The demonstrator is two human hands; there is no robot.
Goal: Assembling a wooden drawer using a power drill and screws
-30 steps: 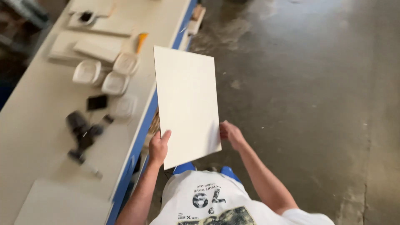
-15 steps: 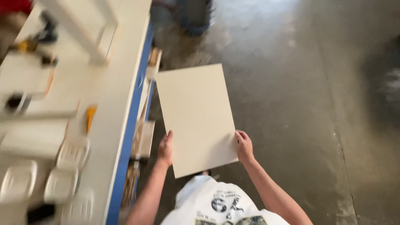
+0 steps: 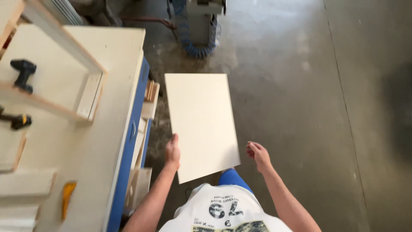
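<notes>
Left hand [image 3: 173,151] grip holds one pale board [image 3: 201,124]; right hand [image 3: 258,155] free.

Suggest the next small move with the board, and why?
Probably bring the right hand back onto the board's near corner. Only the left hand grips the board, at its left edge, and the right is apart from it; the panel hangs over the floor, unsupported.
</notes>
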